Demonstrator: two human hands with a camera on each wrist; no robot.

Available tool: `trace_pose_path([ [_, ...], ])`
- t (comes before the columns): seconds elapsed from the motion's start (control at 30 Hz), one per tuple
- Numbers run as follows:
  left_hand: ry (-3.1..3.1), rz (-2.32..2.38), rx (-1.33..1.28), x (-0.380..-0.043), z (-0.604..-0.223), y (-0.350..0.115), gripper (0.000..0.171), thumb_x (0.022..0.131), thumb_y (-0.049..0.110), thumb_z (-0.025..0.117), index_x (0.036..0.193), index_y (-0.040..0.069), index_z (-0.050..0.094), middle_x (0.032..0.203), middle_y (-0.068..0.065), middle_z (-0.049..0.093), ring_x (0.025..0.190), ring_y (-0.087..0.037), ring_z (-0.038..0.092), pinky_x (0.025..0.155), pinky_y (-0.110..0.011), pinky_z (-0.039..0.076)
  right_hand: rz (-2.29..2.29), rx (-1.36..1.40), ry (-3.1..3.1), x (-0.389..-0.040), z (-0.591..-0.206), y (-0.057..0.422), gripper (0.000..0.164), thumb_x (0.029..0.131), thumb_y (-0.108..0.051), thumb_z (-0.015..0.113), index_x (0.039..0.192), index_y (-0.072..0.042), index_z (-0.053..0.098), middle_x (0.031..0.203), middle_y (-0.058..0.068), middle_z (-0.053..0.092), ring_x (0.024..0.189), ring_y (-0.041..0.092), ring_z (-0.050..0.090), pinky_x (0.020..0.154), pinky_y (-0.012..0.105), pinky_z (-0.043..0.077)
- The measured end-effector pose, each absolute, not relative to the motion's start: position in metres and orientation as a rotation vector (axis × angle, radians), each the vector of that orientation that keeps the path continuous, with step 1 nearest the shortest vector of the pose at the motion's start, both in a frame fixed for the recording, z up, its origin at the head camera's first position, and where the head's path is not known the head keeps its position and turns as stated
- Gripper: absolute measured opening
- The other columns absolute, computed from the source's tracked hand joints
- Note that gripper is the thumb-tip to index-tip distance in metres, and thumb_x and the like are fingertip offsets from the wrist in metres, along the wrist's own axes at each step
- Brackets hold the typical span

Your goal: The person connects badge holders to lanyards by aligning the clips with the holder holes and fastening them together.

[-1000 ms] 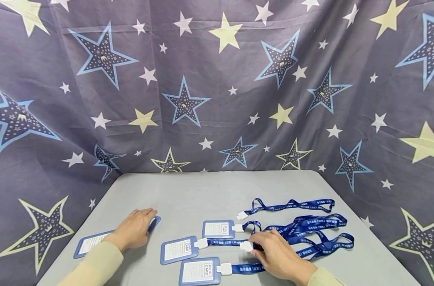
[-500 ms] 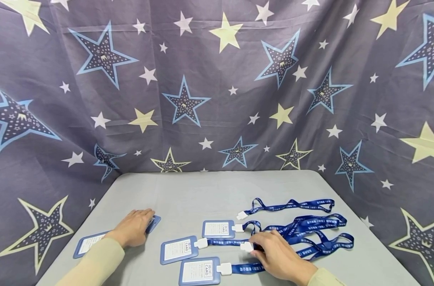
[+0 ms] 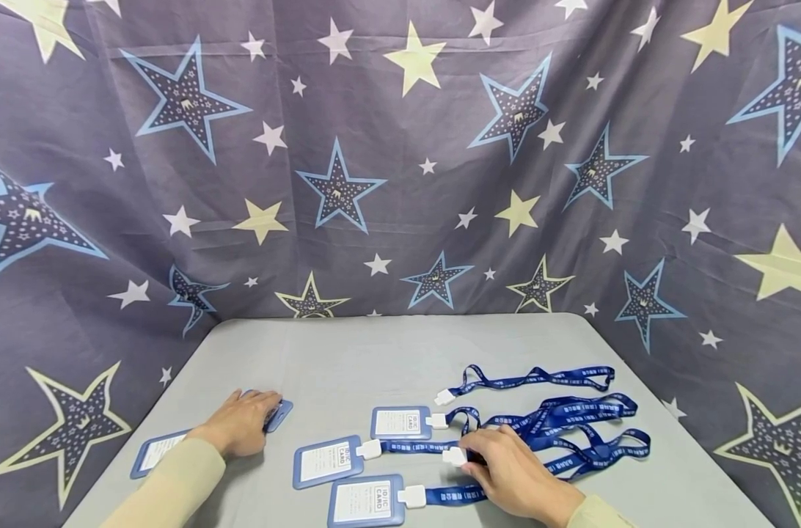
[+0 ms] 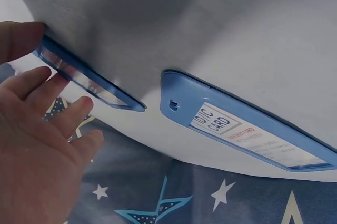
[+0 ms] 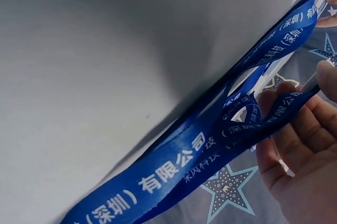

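Left hand (image 3: 239,425) has shifted slightly over the far card holder (image 3: 282,416), whose blue edge now shows past the fingers; the right hand (image 3: 516,469) stays put.
At the table's (image 3: 321,359) left, the left thumb and fingers close on that holder's edges, while the right hand pinches a blue lanyard (image 5: 284,110) at its white clip (image 3: 455,456). An edge grip should suit lifting the holder, sparing its window and missing the nearer card holder (image 3: 156,455); the held strap is best kept untwisted.
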State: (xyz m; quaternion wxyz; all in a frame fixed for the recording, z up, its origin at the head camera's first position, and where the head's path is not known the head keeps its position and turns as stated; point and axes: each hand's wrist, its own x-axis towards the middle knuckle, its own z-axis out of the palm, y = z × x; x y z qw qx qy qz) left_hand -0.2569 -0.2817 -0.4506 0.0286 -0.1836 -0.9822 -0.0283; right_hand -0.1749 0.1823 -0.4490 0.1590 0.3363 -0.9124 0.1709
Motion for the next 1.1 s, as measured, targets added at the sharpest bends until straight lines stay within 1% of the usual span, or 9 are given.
trace_pose_path([
  [0.1, -2.999, -0.080, -0.574, -0.255, -0.450, -0.283, 0.065, 0.065, 0.001, 0.056, 0.129, -0.001, 0.054, 0.131, -0.020, 0.054, 0.124, -0.043, 0.045, 0.106, -0.064, 0.021, 0.485, 0.967, -2.600, -0.175, -0.449, 0.182, 0.020, 0.087, -0.026, 0.067, 0.105, -0.019, 0.067, 0.099, -0.011, 0.066, 0.089, 0.005, 0.060, 0.074, 0.027, 0.040],
  [0.17, -2.978, -0.068, -0.586, -0.255, -0.451, -0.284, 0.061, 0.068, 0.003, 0.059, 0.128, -0.002, 0.055, 0.129, -0.021, 0.055, 0.122, -0.043, 0.046, 0.106, -0.064, 0.023, 0.487, 0.969, -2.601, -0.175, -0.449, 0.182, 0.019, 0.087, -0.026, 0.067, 0.105, -0.019, 0.067, 0.098, -0.012, 0.065, 0.087, 0.005, 0.059, 0.074, 0.026, 0.040],
  [0.33, -2.933, -0.043, -0.609, -0.255, -0.453, -0.287, 0.054, 0.077, 0.019, 0.070, 0.124, -0.005, 0.056, 0.123, -0.022, 0.057, 0.116, -0.043, 0.051, 0.103, -0.063, 0.028, 0.499, 0.965, -2.618, -0.175, -0.449, 0.182, 0.017, 0.087, -0.026, 0.067, 0.104, -0.021, 0.066, 0.095, -0.015, 0.063, 0.083, 0.003, 0.058, 0.073, 0.026, 0.039],
  [0.47, -2.932, -0.052, -0.601, -0.255, -0.455, -0.287, 0.055, 0.080, 0.025, 0.070, 0.123, -0.008, 0.056, 0.121, -0.024, 0.057, 0.115, -0.043, 0.052, 0.101, -0.063, 0.031, 0.503, 0.961, -2.626, -0.175, -0.449, 0.181, 0.017, 0.087, -0.026, 0.067, 0.104, -0.021, 0.066, 0.096, -0.015, 0.064, 0.084, 0.003, 0.057, 0.073, 0.026, 0.039],
  [0.53, -2.948, -0.056, -0.584, -0.254, -0.455, -0.288, 0.057, 0.081, 0.026, 0.069, 0.123, -0.009, 0.055, 0.122, -0.025, 0.056, 0.115, -0.044, 0.051, 0.101, -0.062, 0.031, 0.503, 0.958, -2.631, -0.175, -0.449, 0.182, 0.017, 0.088, -0.027, 0.066, 0.104, -0.021, 0.066, 0.097, -0.014, 0.064, 0.085, 0.003, 0.058, 0.073, 0.026, 0.039],
  [0.73, -2.989, -0.049, -0.559, -0.254, -0.453, -0.290, 0.063, 0.075, 0.025, 0.072, 0.123, -0.011, 0.054, 0.122, -0.026, 0.054, 0.116, -0.045, 0.049, 0.100, -0.062, 0.032, 0.499, 0.946, -2.662, -0.175, -0.448, 0.183, 0.020, 0.089, -0.027, 0.065, 0.107, -0.020, 0.066, 0.102, -0.011, 0.066, 0.093, 0.005, 0.060, 0.077, 0.028, 0.041],
  [0.83, -3.001, -0.024, -0.559, -0.254, -0.452, -0.292, 0.064, 0.074, 0.024, 0.072, 0.123, -0.011, 0.054, 0.122, -0.027, 0.054, 0.116, -0.046, 0.049, 0.099, -0.064, 0.032, 0.501, 0.944, -2.672, -0.175, -0.447, 0.184, 0.020, 0.089, -0.027, 0.065, 0.107, -0.020, 0.066, 0.102, -0.012, 0.066, 0.093, 0.004, 0.059, 0.077, 0.029, 0.041],
  [0.93, -3.004, 0.013, -0.553, -0.255, -0.451, -0.296, 0.062, 0.072, 0.024, 0.072, 0.120, -0.011, 0.056, 0.117, -0.025, 0.056, 0.113, -0.046, 0.051, 0.097, -0.065, 0.033, 0.501, 0.940, -2.678, -0.175, -0.446, 0.185, 0.019, 0.089, -0.028, 0.065, 0.107, -0.021, 0.066, 0.100, -0.013, 0.065, 0.091, 0.003, 0.059, 0.076, 0.029, 0.041],
  [1.1, -3.017, 0.057, -0.535, -0.255, -0.451, -0.301, 0.056, 0.072, 0.023, 0.073, 0.116, -0.008, 0.059, 0.106, -0.018, 0.058, 0.106, -0.042, 0.054, 0.096, -0.064, 0.034, 0.475, 0.928, -2.673, -0.174, -0.447, 0.185, 0.019, 0.089, -0.029, 0.065, 0.106, -0.020, 0.066, 0.100, -0.012, 0.066, 0.091, 0.005, 0.059, 0.077, 0.029, 0.041],
])
